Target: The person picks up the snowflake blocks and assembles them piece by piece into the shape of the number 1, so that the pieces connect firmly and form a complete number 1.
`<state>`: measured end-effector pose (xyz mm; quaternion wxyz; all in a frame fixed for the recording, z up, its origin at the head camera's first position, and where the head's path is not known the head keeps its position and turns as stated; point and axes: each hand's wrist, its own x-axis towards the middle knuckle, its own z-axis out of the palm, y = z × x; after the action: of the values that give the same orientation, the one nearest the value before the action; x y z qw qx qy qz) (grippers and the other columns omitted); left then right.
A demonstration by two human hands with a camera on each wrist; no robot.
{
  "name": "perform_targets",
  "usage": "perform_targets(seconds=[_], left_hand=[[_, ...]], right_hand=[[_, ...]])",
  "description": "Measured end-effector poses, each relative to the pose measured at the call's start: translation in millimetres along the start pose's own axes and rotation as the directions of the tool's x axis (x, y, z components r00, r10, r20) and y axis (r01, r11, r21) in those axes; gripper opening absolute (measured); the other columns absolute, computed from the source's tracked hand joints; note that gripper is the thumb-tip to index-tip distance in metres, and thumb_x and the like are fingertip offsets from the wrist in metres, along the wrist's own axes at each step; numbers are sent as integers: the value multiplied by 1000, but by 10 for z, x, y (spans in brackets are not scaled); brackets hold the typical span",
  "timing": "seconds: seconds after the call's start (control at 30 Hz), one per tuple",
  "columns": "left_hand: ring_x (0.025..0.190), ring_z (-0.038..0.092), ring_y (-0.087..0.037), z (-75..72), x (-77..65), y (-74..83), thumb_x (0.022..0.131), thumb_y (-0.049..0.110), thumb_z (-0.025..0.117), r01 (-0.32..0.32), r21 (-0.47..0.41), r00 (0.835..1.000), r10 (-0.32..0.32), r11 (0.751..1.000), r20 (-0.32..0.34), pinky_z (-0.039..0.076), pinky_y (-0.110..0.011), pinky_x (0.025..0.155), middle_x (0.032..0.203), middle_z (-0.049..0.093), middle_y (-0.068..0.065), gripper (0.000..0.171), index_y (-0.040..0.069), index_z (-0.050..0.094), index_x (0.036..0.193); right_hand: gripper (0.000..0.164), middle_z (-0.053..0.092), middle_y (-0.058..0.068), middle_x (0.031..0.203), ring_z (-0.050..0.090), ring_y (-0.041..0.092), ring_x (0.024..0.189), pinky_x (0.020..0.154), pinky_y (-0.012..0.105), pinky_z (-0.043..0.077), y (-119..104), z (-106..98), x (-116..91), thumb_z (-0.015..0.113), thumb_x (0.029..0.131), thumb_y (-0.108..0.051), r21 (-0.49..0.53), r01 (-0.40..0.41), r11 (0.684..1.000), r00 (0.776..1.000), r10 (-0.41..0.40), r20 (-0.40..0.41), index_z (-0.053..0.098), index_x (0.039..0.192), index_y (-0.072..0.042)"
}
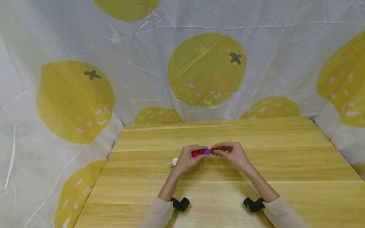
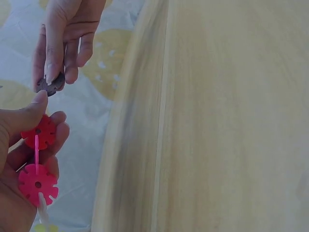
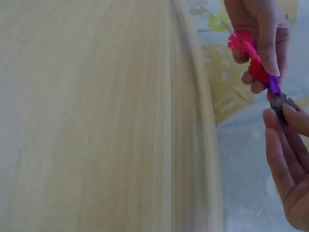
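Observation:
My left hand [image 1: 186, 160] grips a chain of slotted plastic snowflake discs by its purple disc [image 1: 206, 151]. A red disc [image 2: 40, 132] and a pink disc [image 2: 38, 184] lie along the palm in the left wrist view. Further along the chain, the right wrist view shows a yellow-green disc [image 3: 218, 21] and a white disc [image 3: 198, 7]. Between thumb and fingertips, my right hand [image 1: 232, 155] pinches a dark brown disc [image 3: 281, 105]. Its edge meets the purple disc's edge; whether their slots interlock cannot be told.
Both hands are above a wooden table [image 1: 199, 133]. A white curtain [image 1: 137, 72] printed with yellow fruit hangs behind it. Black wrist devices, one on the left arm [image 1: 181, 204] and one on the right arm [image 1: 253, 204], stick out inward over the tabletop.

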<state>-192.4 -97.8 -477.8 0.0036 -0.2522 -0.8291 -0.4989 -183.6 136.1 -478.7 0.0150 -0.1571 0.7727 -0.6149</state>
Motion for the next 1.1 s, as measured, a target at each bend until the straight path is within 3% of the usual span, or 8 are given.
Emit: perform_targets(seconds=[0.23,0.5,0.8,1.1], left_hand=[[95,72,-23,0,17,26,89,10,81,0,3,1000,0,1000,9,57,-20,82,103,79,-12,26,2,79,114],[95,73,-22,3,16,49,91,9,79,11,-9,999,-11,1000,34,57,-20,82,103,79,-12,24,1,79,113],[103,74,-25,-16,29,48,91,14,80,51,-20,998,-51,998,36,59,-21,85,111,79,-11,27,3,79,115],[102,73,-23,-46,45,44,90,9,79,62,-78,998,-60,995,28,57,-17,81,110,79,-12,28,1,78,117]], right_hand=[[20,77,26,107,80,23,88,84,48,61,16,8,-11,73,94,-3,79,11,997,1000,-12,11,77,113,4],[18,78,23,103,80,22,87,81,47,62,39,34,-9,75,93,-3,59,48,997,999,-49,1,79,110,2],[23,78,21,110,79,16,88,83,45,63,69,2,-21,74,96,-12,47,23,999,1000,-23,7,77,117,-1],[23,77,24,112,78,29,94,84,43,62,22,-36,3,69,98,-5,77,81,994,995,-85,52,76,118,2]])
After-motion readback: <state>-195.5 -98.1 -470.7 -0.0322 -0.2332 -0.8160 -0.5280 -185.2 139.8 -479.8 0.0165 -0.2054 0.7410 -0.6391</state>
